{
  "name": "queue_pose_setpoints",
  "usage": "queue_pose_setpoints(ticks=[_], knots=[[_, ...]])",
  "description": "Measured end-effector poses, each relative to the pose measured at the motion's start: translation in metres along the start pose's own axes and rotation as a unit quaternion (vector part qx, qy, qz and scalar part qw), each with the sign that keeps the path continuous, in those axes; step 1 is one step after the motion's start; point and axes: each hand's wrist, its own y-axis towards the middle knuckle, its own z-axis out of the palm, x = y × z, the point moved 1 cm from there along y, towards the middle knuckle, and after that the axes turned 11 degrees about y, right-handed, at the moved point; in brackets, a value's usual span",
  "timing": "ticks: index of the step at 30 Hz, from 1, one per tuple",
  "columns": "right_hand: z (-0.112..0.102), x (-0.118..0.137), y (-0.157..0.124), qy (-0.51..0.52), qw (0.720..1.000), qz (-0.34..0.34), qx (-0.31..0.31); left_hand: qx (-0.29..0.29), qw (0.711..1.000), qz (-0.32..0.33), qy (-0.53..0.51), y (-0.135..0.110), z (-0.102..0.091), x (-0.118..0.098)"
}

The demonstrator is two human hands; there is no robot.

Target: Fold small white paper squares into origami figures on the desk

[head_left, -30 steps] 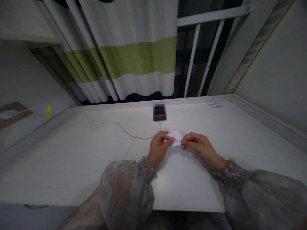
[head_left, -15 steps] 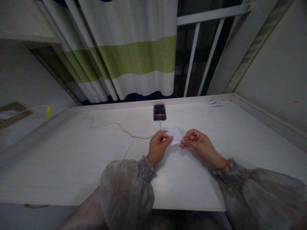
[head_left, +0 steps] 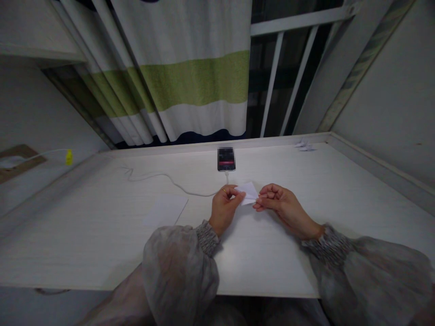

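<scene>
A small piece of folded white paper (head_left: 249, 192) is held between my two hands, above the white desk. My left hand (head_left: 224, 209) pinches its left side, thumb on top and fingers behind. At the paper's right lower corner, my right hand (head_left: 282, 207) grips it between thumb and fingertips, the other fingers curled. The paper looks flat, with a crease near its lower edge; its underside is hidden.
A flat stack of white paper (head_left: 166, 210) lies on the desk (head_left: 84, 235) left of my hands. Behind them a phone (head_left: 226, 159) is plugged into a white cable (head_left: 176, 184). Folded paper pieces (head_left: 305, 145) sit at the back right. A curtain (head_left: 197, 81) hangs behind.
The lower flap of the folded paper, which stuck out slightly before, now lies closer to the rest. Both hands stay in nearly the same place.
</scene>
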Motion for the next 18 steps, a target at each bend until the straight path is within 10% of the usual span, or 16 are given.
queue_pose_setpoints(ticks=[18], knots=[[-0.0013, -0.0046, 0.0027, -0.096, 0.991, 0.074, 0.052, 0.029, 0.998, 0.043, 0.047, -0.0025, -0.0010, -0.0034]])
